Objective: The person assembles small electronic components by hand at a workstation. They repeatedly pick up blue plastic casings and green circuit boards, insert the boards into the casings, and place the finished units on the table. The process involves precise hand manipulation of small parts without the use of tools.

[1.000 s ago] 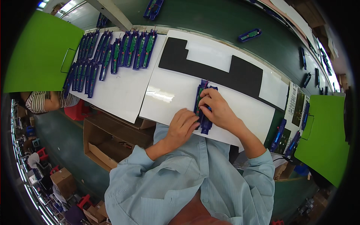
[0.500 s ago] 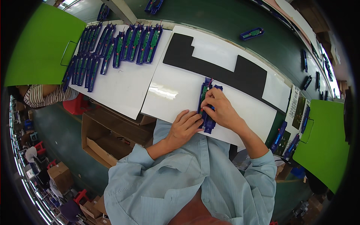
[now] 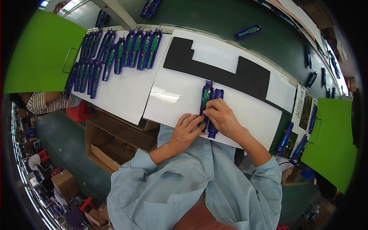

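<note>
A long blue plastic housing half with a green circuit board (image 3: 206, 99) in it lies on the white board before me, its far end pointing away. Close along its right side is a second blue housing half (image 3: 218, 94), partly covered by my right hand. My left hand (image 3: 188, 131) is closed about the near end of the housing with the board, fingers bent over it. With fingertips pinched together, my right hand (image 3: 223, 118) is over the lower part of the circuit board; whatever is between them is hidden. A thin red wire sticks out at the housing's far end.
Several blue housings with circuit boards (image 3: 134, 50) stand in rows at the left. A black L-shaped sheet (image 3: 214, 71) lies beyond my hands. Past the table, a green conveyor (image 3: 199, 23) carries more housings. Green panels flank both sides; a person's striped sleeve (image 3: 50, 100) shows at left.
My right hand has come down a little, nearer my left fingertips, uncovering more of the circuit board. On the conveyor a housing has shifted left. My left hand has hardly moved.
</note>
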Demonstrator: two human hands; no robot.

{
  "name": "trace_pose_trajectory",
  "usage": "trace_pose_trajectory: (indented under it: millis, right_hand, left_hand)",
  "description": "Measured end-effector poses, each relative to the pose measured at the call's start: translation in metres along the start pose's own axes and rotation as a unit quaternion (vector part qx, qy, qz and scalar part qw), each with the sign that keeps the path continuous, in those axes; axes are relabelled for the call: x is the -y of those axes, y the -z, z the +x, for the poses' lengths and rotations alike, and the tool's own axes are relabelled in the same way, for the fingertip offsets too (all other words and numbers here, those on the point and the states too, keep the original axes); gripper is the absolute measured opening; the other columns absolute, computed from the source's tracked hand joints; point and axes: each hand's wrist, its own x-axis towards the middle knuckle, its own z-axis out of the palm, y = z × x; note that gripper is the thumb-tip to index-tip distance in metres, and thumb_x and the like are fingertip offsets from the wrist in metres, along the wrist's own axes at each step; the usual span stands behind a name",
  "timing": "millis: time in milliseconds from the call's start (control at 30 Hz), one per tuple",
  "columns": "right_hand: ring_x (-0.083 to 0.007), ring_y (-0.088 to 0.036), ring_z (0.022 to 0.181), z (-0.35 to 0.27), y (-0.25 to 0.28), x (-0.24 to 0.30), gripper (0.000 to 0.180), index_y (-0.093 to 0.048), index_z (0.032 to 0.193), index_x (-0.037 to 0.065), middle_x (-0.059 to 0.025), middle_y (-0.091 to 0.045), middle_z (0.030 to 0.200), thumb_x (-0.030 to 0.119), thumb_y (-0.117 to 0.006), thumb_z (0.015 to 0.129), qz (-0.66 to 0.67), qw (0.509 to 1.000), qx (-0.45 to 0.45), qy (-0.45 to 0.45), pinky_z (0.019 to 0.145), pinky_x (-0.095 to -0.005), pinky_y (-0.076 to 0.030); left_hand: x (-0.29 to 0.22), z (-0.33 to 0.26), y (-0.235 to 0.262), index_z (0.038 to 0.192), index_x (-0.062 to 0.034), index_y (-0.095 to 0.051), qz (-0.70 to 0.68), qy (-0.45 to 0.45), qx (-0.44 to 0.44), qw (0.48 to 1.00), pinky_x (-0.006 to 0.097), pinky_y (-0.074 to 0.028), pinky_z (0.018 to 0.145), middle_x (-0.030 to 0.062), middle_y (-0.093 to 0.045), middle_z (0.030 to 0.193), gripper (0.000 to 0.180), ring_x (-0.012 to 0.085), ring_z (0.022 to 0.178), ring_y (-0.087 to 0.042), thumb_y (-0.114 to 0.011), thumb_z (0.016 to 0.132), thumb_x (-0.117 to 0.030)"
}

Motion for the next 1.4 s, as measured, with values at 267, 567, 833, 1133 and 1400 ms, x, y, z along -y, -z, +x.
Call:
trace_pose_trajectory:
  millis: [267, 567, 833, 1133, 1400]
  right_hand:
    - [-0.0363, -0.065, 0.102, -0.016, 0.010, 0.012, 0.046, -0.064, 0.136, 0.003, -0.0164, -0.062, 0.119, 0.012, -0.078, 0.093, -0.027, 0.983, -0.083, -0.161, 0.087, -0.0441, -0.056]
    - [-0.0305, -0.066, 0.079, -0.013, 0.024, 0.010, 0.070, -0.050, 0.157, 0.009, -0.0186, -0.062, 0.112, 0.019, -0.079, 0.095, 0.126, 0.966, -0.038, -0.221, 0.071, -0.0404, -0.057]
    - [-0.0272, -0.074, 0.090, 0.205, 0.058, -0.169, 0.053, -0.064, 0.137, -0.001, -0.0188, -0.076, 0.103, 0.030, -0.078, 0.097, 0.085, 0.972, -0.148, -0.165, 0.080, -0.0397, -0.060]
    - [-0.0416, -0.058, 0.130, 0.103, 0.253, -0.314, 0.046, -0.066, 0.130, 0.002, -0.0214, -0.065, 0.133, 0.012, -0.076, 0.086, -0.365, 0.826, -0.383, -0.195, 0.111, -0.0516, -0.046]
    - [-0.0514, -0.063, 0.126, -0.097, 0.393, -0.437, 0.046, -0.059, 0.143, 0.005, -0.0277, -0.059, 0.146, 0.019, -0.063, 0.099, -0.461, 0.690, -0.241, -0.503, 0.108, -0.0562, -0.052]
  left_hand:
    - [-0.009, 0.020, 0.021, 0.112, 0.0010, -0.071, 0.026, 0.007, 0.088, 0.996, 0.043, -0.054, 0.103, 0.0183, -0.060, 0.150, 0.035, 0.0331, 0.124, -0.063, -0.082, 0.086, -0.019]
    - [-0.020, 0.058, 0.053, 0.112, 0.0003, -0.075, -0.033, 0.012, 0.036, 0.999, 0.045, -0.059, 0.099, 0.0188, -0.068, 0.138, 0.033, 0.0380, 0.120, -0.069, -0.086, 0.082, -0.006]
    - [0.157, 0.260, 0.031, 0.106, -0.0004, -0.070, 0.120, -0.035, -0.028, 0.992, 0.045, -0.056, 0.097, 0.0168, -0.069, 0.130, 0.020, 0.0367, 0.117, -0.068, -0.078, 0.090, -0.010]
    - [0.180, 0.330, -0.012, 0.129, -0.0039, -0.068, 0.089, -0.074, -0.070, 0.991, 0.047, -0.049, 0.107, 0.0142, -0.067, 0.136, 0.039, 0.0346, 0.124, -0.065, -0.074, 0.091, -0.005]
    - [0.151, 0.340, -0.096, 0.129, -0.0080, -0.066, 0.083, -0.057, -0.053, 0.993, 0.049, -0.050, 0.105, 0.0128, -0.062, 0.139, 0.041, 0.0355, 0.123, -0.063, -0.076, 0.090, -0.010]
